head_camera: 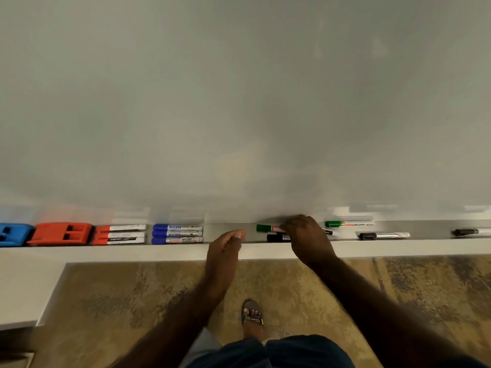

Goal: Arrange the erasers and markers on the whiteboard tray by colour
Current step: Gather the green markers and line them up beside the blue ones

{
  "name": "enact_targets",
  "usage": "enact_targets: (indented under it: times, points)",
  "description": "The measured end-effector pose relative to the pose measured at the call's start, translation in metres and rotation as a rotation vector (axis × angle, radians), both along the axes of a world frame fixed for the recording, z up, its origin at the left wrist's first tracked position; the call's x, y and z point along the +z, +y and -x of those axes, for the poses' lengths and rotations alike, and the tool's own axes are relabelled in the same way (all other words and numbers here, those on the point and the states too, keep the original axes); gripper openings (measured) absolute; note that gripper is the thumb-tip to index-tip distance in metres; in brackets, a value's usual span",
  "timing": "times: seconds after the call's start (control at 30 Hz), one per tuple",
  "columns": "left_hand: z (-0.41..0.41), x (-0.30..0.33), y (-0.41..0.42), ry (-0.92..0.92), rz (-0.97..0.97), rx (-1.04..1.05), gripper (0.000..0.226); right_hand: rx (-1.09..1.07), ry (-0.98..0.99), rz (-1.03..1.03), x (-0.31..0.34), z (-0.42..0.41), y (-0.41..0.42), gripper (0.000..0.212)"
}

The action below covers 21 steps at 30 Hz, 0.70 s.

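Head view looks down along a whiteboard tray under a pale whiteboard. The right hand curls over a green marker, pinching its barrel at the back of the tray; the green cap sticks out to the left of the grip. Just in front of that grip lies a black marker, its right part hidden under the hand. The left hand hovers over the tray's front lip with fingers loosely bent, holding nothing. Between that hand and the sorted items further left, a stretch of bare tray lies open. Left of it sit four blue markers, then three red markers, a red eraser and a blue eraser, the last cut off by the frame edge. Right of the grip lie a second green marker at the back, another black marker nearer the front, and a far black marker cut off at the frame's edge. Below the tray are a mottled tan floor and a sandalled foot. A small dark tip just right of the right hand is too hidden to identify.
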State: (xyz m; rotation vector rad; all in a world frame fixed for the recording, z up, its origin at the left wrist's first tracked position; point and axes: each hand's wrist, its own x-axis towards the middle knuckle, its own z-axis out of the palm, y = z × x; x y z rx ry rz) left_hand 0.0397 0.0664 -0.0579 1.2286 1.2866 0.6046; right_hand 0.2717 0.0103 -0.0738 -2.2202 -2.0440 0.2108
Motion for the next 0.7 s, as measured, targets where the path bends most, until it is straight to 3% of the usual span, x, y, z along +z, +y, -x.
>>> enact_targets:
  times: [0.2,0.43,0.57,0.7]
  points:
    - [-0.024,-0.003,-0.013,-0.124,0.191,-0.009,0.025,0.004,0.051,-0.116,0.003,0.01,-0.001,0.033]
    - [-0.047,0.002,-0.015,-0.478,0.559,0.185,0.033,0.064,0.196,-0.237,0.024,0.041,-0.002,0.029]
    - [-0.047,0.002,-0.01,-0.612,0.604,0.269,0.031,0.101,0.255,-0.198,0.025,0.057,-0.005,0.033]
    - [-0.042,0.0,-0.005,-0.632,0.618,0.274,0.03,0.067,0.299,-0.281,0.027,0.045,-0.007,0.027]
